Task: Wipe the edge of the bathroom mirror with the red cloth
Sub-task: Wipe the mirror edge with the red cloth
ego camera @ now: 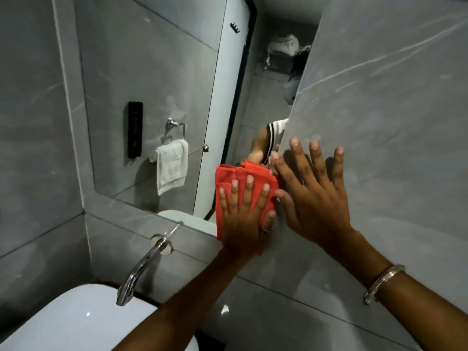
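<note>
A chrome faucet (141,269) is mounted on the grey tiled wall (379,110) above a white basin (76,323). A white towel (171,165) is seen reflected, hung from a chrome ring (174,127), beside a black wall dispenser (135,129).

no readable text, labels, brands, numbers or signs anywhere

Grey tiled wall (379,97) carries the mirror (157,84); red cloth (243,178) seemingly pressed flat against it.
</note>
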`<state>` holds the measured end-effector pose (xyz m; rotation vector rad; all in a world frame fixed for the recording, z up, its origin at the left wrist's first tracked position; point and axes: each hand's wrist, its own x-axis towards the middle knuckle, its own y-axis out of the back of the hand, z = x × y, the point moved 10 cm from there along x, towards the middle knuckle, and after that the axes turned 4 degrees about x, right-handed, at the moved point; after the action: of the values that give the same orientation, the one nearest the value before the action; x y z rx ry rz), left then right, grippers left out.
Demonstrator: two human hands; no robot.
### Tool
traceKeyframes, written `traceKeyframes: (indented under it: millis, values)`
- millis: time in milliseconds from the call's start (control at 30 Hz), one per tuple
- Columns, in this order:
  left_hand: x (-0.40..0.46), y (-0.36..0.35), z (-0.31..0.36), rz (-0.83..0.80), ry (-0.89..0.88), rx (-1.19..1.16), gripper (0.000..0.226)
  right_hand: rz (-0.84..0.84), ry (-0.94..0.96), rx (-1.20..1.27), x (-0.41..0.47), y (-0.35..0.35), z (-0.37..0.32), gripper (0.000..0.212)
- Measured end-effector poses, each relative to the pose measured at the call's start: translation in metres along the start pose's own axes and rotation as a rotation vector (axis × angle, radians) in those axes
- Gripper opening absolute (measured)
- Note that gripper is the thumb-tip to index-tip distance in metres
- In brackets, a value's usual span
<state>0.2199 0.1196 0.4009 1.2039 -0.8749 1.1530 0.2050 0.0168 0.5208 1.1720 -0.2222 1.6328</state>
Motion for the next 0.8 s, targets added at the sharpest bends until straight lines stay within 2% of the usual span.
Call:
traceKeyframes:
  millis: [200,267,467,633,800]
  values:
    - [0.053,0.002,0.018,-0.068,-0.041,0.044,0.063,0.0,-0.114,-0.015,0.03,0.018,0.053,0.071]
    - [0.106,0.012,0.024,-0.078,-0.064,0.05,0.064,0.035,-0.116,0.007,0.049,0.026,0.063,0.072]
    - [0.274,0.062,0.047,0.025,-0.194,0.058,0.078,0.173,-0.151,0.018,0.126,0.058,0.099,0.068]
    - [0.386,0.095,0.057,0.019,-0.181,0.065,0.09,0.233,-0.202,0.063,0.168,0.086,0.117,0.07]
    - [0.41,0.1,0.059,0.03,-0.153,0.047,0.084,0.269,-0.246,0.087,0.171,0.101,0.123,0.069]
